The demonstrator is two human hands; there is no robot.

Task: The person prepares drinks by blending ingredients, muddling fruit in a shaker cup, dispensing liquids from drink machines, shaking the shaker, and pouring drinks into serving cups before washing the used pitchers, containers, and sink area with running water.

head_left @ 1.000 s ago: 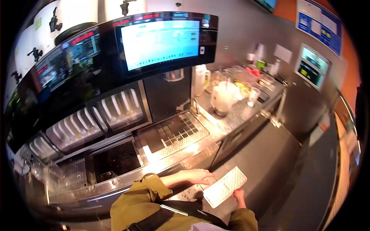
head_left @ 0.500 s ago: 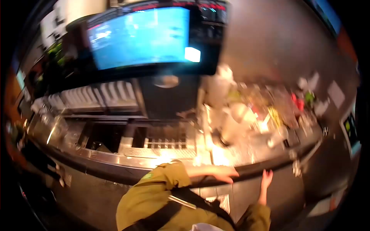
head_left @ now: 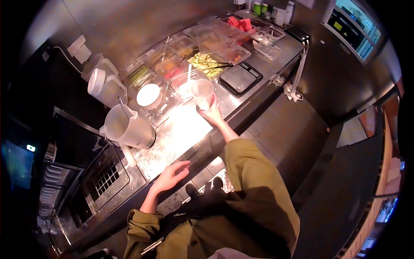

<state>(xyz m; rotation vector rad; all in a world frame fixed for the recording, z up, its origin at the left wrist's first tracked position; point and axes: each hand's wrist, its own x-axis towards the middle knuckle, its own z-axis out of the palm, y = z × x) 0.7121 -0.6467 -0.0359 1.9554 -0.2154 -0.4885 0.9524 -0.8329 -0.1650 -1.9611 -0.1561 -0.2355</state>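
Observation:
My right hand (head_left: pixel 211 113) is closed round a translucent cup (head_left: pixel 202 91) above the steel counter, with the cup's open mouth facing me. My left hand (head_left: pixel 171 176) hangs near the counter's front edge, fingers stretched out and nothing in them. Left of the cup stands a white round tub (head_left: pixel 149 96). Nearer my left hand is a large translucent pitcher (head_left: pixel 123 127) with a utensil handle sticking out of it. A black kitchen scale (head_left: pixel 240 78) lies to the right of the cup.
Clear containers line the back, one with green slices (head_left: pixel 206 64), another with green strips (head_left: pixel 140 75). Red chunks (head_left: pixel 239 23) sit farther off. A lidded white jug (head_left: pixel 105 86) stands at left, beyond a sink grate (head_left: pixel 107 179). White hoses (head_left: pixel 297 80) hang off the counter's right end.
My view has swung right, from the screen and sinks to the food counter. My right hand, empty before, now holds the cup. My left hand is still empty.

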